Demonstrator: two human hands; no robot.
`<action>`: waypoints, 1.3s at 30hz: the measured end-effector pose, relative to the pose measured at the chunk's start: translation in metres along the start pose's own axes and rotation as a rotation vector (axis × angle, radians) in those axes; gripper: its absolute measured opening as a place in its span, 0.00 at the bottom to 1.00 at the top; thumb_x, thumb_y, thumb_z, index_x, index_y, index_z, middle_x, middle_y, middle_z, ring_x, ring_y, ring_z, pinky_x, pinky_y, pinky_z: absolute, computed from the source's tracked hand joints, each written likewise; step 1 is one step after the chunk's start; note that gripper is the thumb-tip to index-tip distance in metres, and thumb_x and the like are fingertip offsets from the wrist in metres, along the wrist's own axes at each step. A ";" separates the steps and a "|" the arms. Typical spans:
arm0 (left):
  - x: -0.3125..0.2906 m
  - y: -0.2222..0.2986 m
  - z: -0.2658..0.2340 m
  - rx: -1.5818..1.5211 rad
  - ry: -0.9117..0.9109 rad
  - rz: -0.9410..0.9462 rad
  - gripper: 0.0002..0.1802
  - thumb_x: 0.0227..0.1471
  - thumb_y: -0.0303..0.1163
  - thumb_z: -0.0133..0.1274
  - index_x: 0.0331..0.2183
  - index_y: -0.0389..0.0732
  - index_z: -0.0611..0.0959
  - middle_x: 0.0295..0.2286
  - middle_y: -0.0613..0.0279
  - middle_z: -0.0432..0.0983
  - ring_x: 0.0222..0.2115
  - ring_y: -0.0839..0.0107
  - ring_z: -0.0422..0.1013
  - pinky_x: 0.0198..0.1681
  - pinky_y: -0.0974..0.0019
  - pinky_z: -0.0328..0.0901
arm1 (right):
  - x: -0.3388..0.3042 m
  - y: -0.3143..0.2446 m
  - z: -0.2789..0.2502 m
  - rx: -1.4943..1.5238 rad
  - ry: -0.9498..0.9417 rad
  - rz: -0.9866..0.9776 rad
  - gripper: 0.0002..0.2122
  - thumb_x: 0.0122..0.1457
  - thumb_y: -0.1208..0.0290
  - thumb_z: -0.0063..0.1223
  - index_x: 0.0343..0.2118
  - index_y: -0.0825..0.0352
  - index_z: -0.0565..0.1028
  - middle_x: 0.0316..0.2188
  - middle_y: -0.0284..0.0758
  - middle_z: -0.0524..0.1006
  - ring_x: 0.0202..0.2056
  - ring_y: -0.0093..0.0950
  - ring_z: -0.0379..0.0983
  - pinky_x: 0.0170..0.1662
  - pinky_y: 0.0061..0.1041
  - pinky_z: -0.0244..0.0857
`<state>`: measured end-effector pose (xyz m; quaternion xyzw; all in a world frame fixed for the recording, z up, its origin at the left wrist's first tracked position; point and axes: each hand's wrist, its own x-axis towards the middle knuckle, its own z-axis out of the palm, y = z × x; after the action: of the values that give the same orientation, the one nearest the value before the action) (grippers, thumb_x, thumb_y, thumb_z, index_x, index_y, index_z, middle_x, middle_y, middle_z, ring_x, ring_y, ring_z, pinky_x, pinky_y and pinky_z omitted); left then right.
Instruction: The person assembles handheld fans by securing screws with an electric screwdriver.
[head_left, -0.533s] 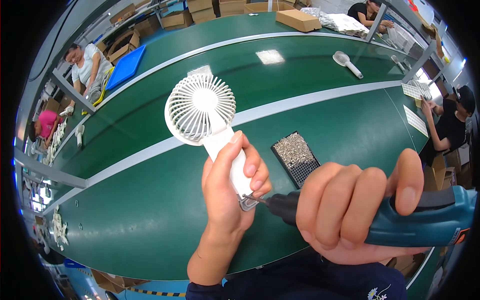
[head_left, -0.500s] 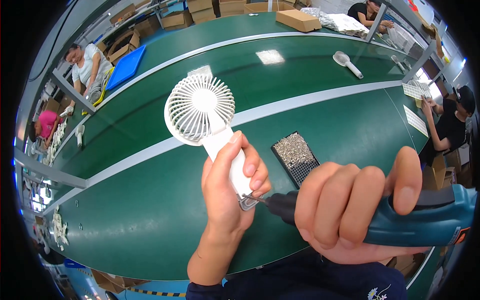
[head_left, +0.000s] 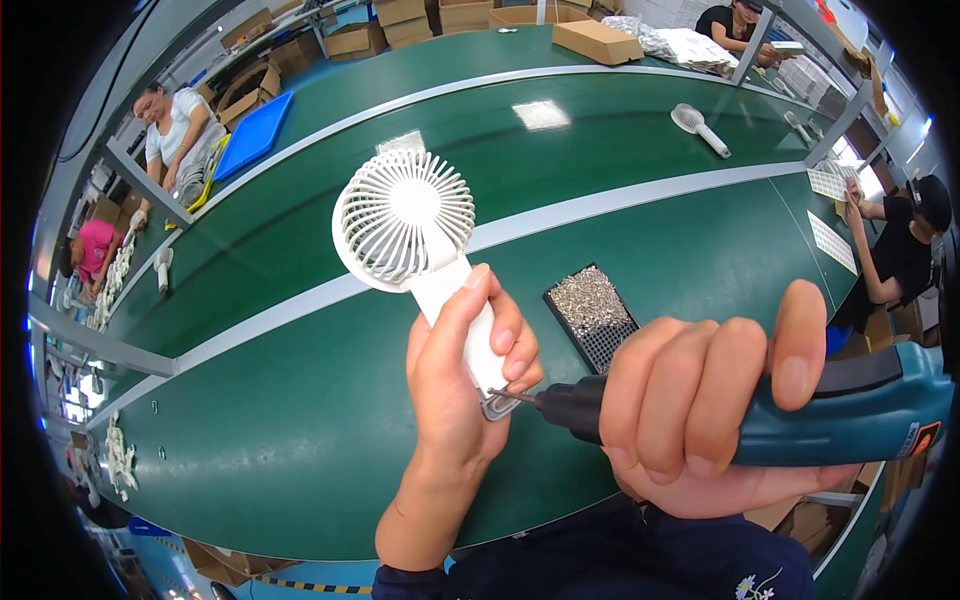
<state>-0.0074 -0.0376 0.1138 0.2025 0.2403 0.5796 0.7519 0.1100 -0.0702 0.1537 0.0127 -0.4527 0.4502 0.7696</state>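
Observation:
A white handheld fan [head_left: 404, 215] with a round slatted cage is upright in my left hand [head_left: 452, 375], whose fingers wrap round its handle. My right hand [head_left: 705, 400] grips a teal and black electric screwdriver [head_left: 840, 420], held nearly level. The thin bit of the screwdriver reaches left to the lower end of the fan's handle, near the grey base, and appears to touch it. Just beyond my right hand, a black tray [head_left: 597, 318] with a grid of holes lies on the green table; loose small screws [head_left: 588, 298] heap over its far part.
A second white fan [head_left: 702, 130] lies on the belt behind the white rail [head_left: 620, 200]. A blue tray [head_left: 254, 134] and a cardboard box [head_left: 597, 42] stand farther off. Co-workers sit at left and right. Small white parts [head_left: 120, 457] lie at the table's left edge.
The screwdriver and my right hand have tilted a little, the rear end sinking slightly lower while the bit stays at the handle's base. The fan has shifted very slightly right.

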 end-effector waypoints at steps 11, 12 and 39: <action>0.002 0.002 0.000 -0.051 -0.051 -0.044 0.10 0.58 0.36 0.43 0.30 0.40 0.69 0.16 0.65 0.61 0.13 0.76 0.60 0.14 0.73 0.54 | 0.007 -0.015 -0.001 -0.044 -0.006 -0.064 0.21 0.60 0.46 0.43 0.39 0.62 0.60 0.14 0.28 0.64 0.08 0.19 0.58 0.11 0.19 0.57; 0.001 0.003 -0.002 -0.046 -0.054 -0.046 0.10 0.58 0.36 0.42 0.31 0.40 0.69 0.15 0.64 0.61 0.14 0.75 0.60 0.15 0.72 0.55 | 0.006 -0.014 -0.002 -0.082 -0.006 -0.077 0.22 0.59 0.45 0.43 0.39 0.62 0.60 0.14 0.28 0.64 0.08 0.19 0.58 0.11 0.18 0.58; 0.003 0.001 -0.003 -0.023 -0.093 0.007 0.09 0.56 0.34 0.42 0.29 0.40 0.70 0.13 0.64 0.61 0.19 0.73 0.59 0.21 0.69 0.58 | 0.001 -0.007 -0.007 -0.102 -0.062 -0.016 0.23 0.57 0.43 0.46 0.38 0.60 0.59 0.15 0.31 0.67 0.09 0.23 0.58 0.13 0.23 0.57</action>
<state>-0.0087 -0.0344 0.1118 0.2216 0.1978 0.5748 0.7625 0.1197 -0.0705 0.1531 -0.0090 -0.4984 0.4200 0.7583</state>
